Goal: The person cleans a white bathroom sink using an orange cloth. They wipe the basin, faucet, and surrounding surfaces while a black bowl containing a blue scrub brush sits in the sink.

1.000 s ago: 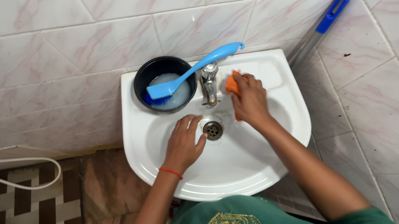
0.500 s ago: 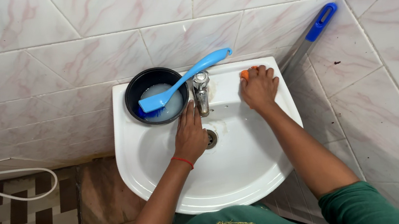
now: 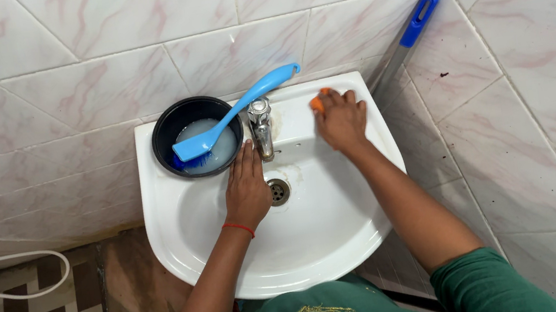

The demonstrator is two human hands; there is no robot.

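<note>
A white wall-hung sink [image 3: 182, 240] fills the middle of the view. My right hand [image 3: 340, 120] presses an orange scrub pad [image 3: 317, 103] on the sink's back ledge, right of the chrome tap [image 3: 261, 128]. My left hand [image 3: 246, 187] lies flat in the basin, fingers pointing at the tap's base, just left of the drain [image 3: 278, 191]. It holds nothing.
A black bowl [image 3: 165, 132] with cloudy liquid sits on the sink's back left corner, a blue brush [image 3: 235, 111] resting across it. A metal pole with a blue handle [image 3: 408, 33] leans in the tiled corner. A white cord [image 3: 17, 292] crosses the patterned floor at left.
My right hand moved the orange pad from beside the tap up onto the back ledge. My left hand slid from the drain toward the tap's base. The view shifted right.
</note>
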